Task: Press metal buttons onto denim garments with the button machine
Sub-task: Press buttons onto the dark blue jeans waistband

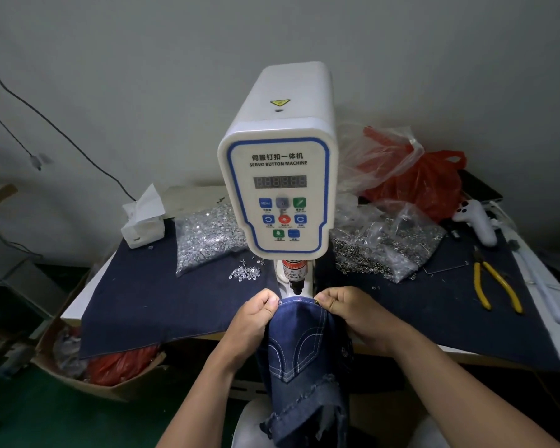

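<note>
- Denim, dark blue with white stitching, makes up the one garment (299, 357) in view; it hangs from the table (73, 313) edge down toward the person's lap, its top edge stretched just below the press head of the button machine (277, 169).
- The garment's lower end is frayed and runs out of the frame at the bottom, so its full shape cannot be told.
- Two hands work it: the left hand (256, 315) pinches the top edge at its left corner, fingers curled tight on the cloth; the right hand (345, 307) pinches the right corner the same way, thumb and fingers clamped on the denim.
- Where the punch meets the cloth is hidden behind the knuckles and the fabric fold; a small metal stud shows just beside the left thumb, hard to make out.
- One white machine stands at the middle of the table, its display digits unreadable.
- Two clear bags of metal parts lie on a dark cloth (149, 295): a bag of silver pieces (207, 236) left of the machine, a bag of darker rings (385, 250) right of it.
- A few loose studs (244, 273) lie near the left bag; too small to count.
- One pair of yellow-handled pliers (495, 286) lies at the right, one tissue box (143, 221) at the left, one red plastic bag (414, 176) behind.
</note>
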